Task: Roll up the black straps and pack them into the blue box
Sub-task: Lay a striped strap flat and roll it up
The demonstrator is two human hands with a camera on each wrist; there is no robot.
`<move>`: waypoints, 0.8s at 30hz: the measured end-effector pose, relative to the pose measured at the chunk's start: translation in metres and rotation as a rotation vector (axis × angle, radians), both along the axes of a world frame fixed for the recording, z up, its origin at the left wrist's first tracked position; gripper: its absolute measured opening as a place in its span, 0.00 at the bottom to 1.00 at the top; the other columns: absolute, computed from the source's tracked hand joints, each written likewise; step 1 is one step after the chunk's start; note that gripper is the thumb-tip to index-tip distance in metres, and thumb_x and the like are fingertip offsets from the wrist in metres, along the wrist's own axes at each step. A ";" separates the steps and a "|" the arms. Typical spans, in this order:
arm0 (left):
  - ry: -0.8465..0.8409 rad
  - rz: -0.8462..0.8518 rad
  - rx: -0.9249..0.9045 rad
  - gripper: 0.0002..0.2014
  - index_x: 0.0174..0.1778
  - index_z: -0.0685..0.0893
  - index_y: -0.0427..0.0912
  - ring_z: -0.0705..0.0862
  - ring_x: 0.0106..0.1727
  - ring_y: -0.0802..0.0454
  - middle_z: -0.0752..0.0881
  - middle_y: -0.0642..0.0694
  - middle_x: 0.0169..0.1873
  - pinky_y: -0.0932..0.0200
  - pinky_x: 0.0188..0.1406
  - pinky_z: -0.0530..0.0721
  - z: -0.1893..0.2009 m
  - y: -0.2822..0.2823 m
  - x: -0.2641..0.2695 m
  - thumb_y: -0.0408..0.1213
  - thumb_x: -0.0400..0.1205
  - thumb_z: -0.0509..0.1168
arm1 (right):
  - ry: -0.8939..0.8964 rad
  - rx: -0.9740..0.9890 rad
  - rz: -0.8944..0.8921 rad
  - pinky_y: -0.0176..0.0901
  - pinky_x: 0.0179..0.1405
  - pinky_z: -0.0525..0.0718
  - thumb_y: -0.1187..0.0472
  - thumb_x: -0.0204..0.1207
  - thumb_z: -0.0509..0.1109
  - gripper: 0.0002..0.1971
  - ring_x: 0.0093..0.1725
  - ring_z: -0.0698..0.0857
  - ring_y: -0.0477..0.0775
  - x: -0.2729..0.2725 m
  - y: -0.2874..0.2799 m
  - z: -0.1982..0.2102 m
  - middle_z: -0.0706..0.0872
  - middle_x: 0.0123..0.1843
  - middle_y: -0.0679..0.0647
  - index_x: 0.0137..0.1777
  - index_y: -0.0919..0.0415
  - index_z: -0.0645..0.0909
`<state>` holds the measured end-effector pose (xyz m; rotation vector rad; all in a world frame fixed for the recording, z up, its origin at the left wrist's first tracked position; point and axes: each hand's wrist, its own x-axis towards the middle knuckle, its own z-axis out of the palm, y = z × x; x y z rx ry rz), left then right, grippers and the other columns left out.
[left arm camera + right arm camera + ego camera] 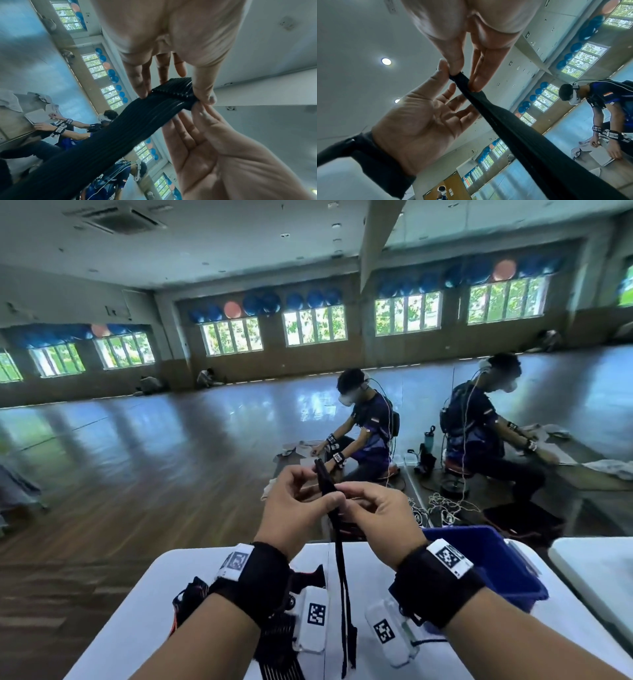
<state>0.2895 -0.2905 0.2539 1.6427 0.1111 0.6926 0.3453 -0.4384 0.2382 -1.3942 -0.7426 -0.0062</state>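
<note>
Ribbed black elastic strap (339, 542), top end folded over itself, held up above white counter (144, 611); rest hanging down, lower ends reaching counter. Pinched at fold between thumb and fingers of left hand (294, 508) and of right hand (380, 515), both clamped on it, fingertips touching. Blue plastic box (507, 563) on counter, just right of right wrist. More black straps (281, 645) under left forearm.

White table (144, 611) — on it a blue box (507, 563) and black straps (281, 645).
</note>
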 end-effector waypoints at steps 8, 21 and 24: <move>-0.047 -0.006 0.082 0.14 0.61 0.85 0.44 0.93 0.50 0.48 0.94 0.43 0.46 0.49 0.55 0.91 -0.004 0.013 0.008 0.23 0.86 0.62 | -0.290 -0.332 -0.152 0.45 0.65 0.84 0.70 0.74 0.74 0.25 0.58 0.84 0.42 0.005 0.019 0.000 0.80 0.57 0.43 0.65 0.43 0.84; -0.117 -0.005 -0.009 0.12 0.64 0.84 0.50 0.92 0.50 0.47 0.92 0.40 0.49 0.56 0.45 0.91 -0.006 0.035 0.001 0.33 0.90 0.61 | -0.275 -0.212 -0.399 0.45 0.51 0.89 0.63 0.75 0.76 0.17 0.47 0.87 0.42 -0.003 0.032 -0.001 0.86 0.55 0.42 0.63 0.48 0.84; -0.085 0.010 0.015 0.14 0.69 0.84 0.49 0.90 0.58 0.50 0.91 0.44 0.58 0.50 0.58 0.90 -0.010 0.036 0.000 0.34 0.90 0.60 | -0.037 -0.121 -0.323 0.55 0.48 0.91 0.65 0.76 0.75 0.15 0.47 0.89 0.50 -0.007 0.036 -0.001 0.89 0.50 0.48 0.56 0.43 0.83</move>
